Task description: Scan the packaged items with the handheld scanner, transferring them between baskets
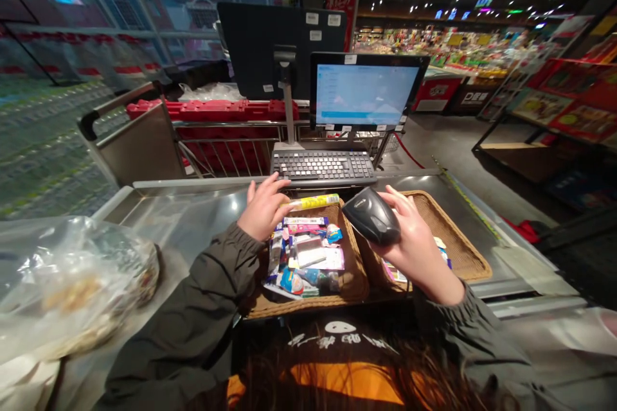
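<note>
My left hand [267, 209] is closed on one end of a slim yellow tube-shaped packet [315, 201], just in front of the keyboard. A printed barcode shows near the packet's far end. In my right hand [417, 244] is a black handheld barcode scanner [372, 215], its head tilted left toward the packet. Beneath both hands stands a wicker basket [359, 263] filled with small wrapped sweets and packets [308, 253]. A second wicker basket [475, 257] is partly hidden behind my right hand and holds a few packets.
A black keyboard [322, 166] lies at the counter's back edge, below a lit monitor [365, 93]. Another monitor [270, 45] faces away. Clear plastic bags [72, 289] sit on the metal counter [193, 202] at left. A shopping cart [226, 148] stands behind.
</note>
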